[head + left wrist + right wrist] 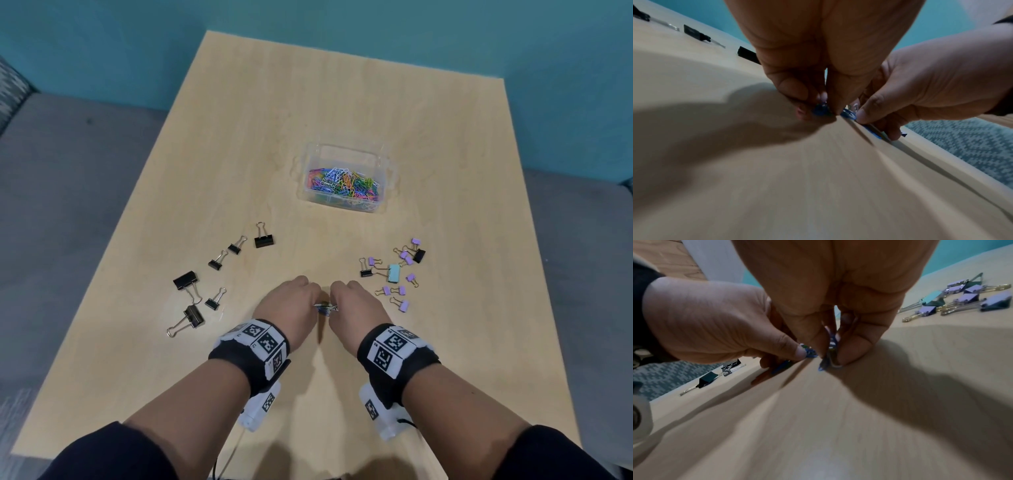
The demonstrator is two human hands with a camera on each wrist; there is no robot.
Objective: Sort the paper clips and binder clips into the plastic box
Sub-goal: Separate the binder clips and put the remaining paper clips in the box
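Progress, head view: plastic box (346,156) sits mid-table (239,137), already holding a heap of coloured paper clips (344,186); no binder clip visible inside it. Black binder clips (263,240) lie loose at left, purple binder clips (399,291) with one teal binder clip (394,273) at right, all well apart from the box. Judged: paper clips mostly sorted, binder clips all left. Left hand (291,303) and right hand (358,305) meet at the near edge, both pinching a last small cluster of blue paper clips (326,307). Left wrist view: thumb and fingers curled, pinching blue wire at the tabletop; count unreadable, blurred. Right wrist view: the same pinch, blue clips between thumb and forefinger, touching the table. Whether the clips are linked together cannot be told; fingers hide most of them.
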